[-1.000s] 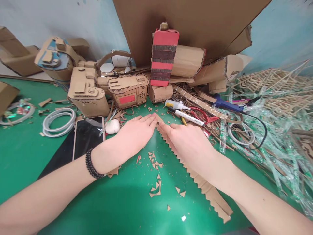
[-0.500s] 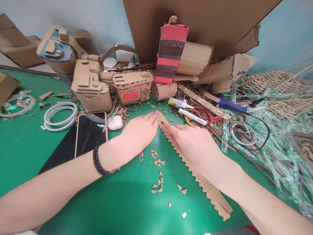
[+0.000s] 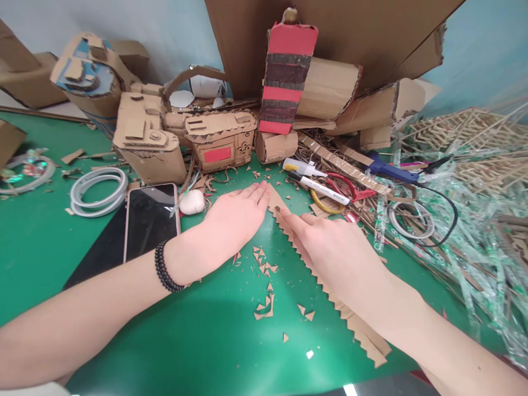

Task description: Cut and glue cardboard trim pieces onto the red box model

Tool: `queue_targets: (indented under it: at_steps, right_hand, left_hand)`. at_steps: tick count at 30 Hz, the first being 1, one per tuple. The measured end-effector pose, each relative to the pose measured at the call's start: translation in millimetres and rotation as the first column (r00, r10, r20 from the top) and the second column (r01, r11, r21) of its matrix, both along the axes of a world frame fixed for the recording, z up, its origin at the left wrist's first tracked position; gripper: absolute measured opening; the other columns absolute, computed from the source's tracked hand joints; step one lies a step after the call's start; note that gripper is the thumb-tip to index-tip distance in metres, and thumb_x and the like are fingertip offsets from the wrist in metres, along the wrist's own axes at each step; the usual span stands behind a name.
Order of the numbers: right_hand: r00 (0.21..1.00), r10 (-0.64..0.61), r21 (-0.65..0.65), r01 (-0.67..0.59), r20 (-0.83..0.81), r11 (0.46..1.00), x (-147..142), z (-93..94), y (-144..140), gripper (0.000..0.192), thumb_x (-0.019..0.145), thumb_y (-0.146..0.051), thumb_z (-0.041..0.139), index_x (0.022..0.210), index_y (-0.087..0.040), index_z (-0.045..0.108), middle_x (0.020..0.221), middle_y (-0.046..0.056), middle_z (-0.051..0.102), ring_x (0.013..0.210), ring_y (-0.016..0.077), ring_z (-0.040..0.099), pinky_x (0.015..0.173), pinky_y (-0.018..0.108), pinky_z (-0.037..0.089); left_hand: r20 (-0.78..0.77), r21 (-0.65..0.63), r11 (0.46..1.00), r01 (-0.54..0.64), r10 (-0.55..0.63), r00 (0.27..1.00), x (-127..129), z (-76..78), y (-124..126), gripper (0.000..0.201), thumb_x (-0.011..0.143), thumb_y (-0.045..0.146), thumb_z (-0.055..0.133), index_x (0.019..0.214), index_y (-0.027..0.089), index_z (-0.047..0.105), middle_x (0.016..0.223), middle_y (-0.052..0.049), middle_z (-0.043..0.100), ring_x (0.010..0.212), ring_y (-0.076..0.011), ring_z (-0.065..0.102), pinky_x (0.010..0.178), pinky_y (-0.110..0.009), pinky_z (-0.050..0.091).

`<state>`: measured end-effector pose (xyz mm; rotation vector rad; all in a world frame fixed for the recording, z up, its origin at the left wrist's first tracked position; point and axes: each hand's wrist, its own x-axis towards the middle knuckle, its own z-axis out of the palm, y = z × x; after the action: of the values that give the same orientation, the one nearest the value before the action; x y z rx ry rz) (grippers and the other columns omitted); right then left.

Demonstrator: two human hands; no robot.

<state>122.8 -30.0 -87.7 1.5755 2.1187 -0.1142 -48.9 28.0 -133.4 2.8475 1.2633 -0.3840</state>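
At the far left, a cardboard box [image 3: 8, 140] is cut off by the picture edge. A clear tape roll [image 3: 28, 173] lies near it, a bit blurry. Next comes a coiled white cable [image 3: 98, 191], then a phone [image 3: 150, 220] lying flat with its dark screen up. A black sheet [image 3: 99, 258] beside the phone is partly hidden under the left arm.

The left hand [image 3: 233, 217] lies flat and open on the green worktop [image 3: 198, 335], fingers straight, holding nothing. Its fingertips touch the far end of the zigzag cardboard strip [image 3: 350, 322]. A small white case [image 3: 192, 202] sits just left of this hand.

Between the hands is open green room with little cardboard triangles [image 3: 264, 264] scattered on it. Near the person the worktop is mostly bare.

The right hand [image 3: 334, 247] lies on top of the strip, open, one finger pointing along it. The hand and arm hide the middle of the strip. The strip runs from the far middle to the near right.

Far behind stand cardboard models [image 3: 216, 143]. A white marker [image 3: 319, 187] and red scissors [image 3: 346, 190] lie to the right. The far right is a crowded heap of clear wrappers [image 3: 474, 236], hard to make out.
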Motion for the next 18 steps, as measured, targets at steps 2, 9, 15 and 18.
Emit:
queue_targets:
  at_steps: [2,9,15,18]
  right_hand:
    - [1.000,-0.013,-0.012,0.013,-0.006,1.000,1,0.2,-4,0.056,0.111,-0.024,0.040,0.167,-0.028,0.040,0.122,0.012,0.080,0.090,0.0277,0.082,0.061,0.033,0.054]
    - [1.000,-0.009,-0.027,0.009,-0.010,1.000,8,1.1,-11,0.060,0.109,-0.019,0.044,0.168,-0.028,0.039,0.121,0.010,0.080,0.090,0.0289,0.082,0.058,0.034,0.052]
    - [0.995,-0.028,0.061,0.034,-0.095,0.998,13,-8.2,-14,0.051,0.113,-0.028,0.036,0.163,-0.031,0.047,0.122,0.010,0.080,0.091,0.0258,0.082,0.058,0.031,0.047]
    - [0.994,-0.039,0.065,0.046,-0.106,0.997,12,-9.0,-14,0.049,0.113,-0.030,0.035,0.160,-0.032,0.051,0.119,0.010,0.080,0.089,0.0249,0.082,0.056,0.030,0.043]
  left_hand:
    - [-0.016,0.001,1.000,0.003,-0.003,1.000,0,-1.4,-1,0.067,0.097,-0.003,0.040,0.163,0.003,0.041,0.173,-0.019,0.032,0.159,-0.0272,0.042,0.127,-0.042,0.045]
    - [-0.007,0.008,1.000,0.004,-0.004,1.000,0,-3.0,0,0.066,0.098,-0.003,0.039,0.164,0.002,0.038,0.173,-0.020,0.030,0.159,-0.0275,0.041,0.126,-0.043,0.046]
    - [-0.007,-0.013,1.000,0.006,-0.006,1.000,-2,2.8,2,0.067,0.097,-0.003,0.039,0.164,0.007,0.041,0.173,-0.016,0.032,0.160,-0.0268,0.040,0.127,-0.047,0.044]
    - [-0.008,-0.009,1.000,-0.001,0.001,1.000,-2,4.6,1,0.068,0.097,-0.003,0.038,0.164,0.007,0.041,0.173,-0.016,0.032,0.161,-0.0281,0.039,0.127,-0.050,0.043]
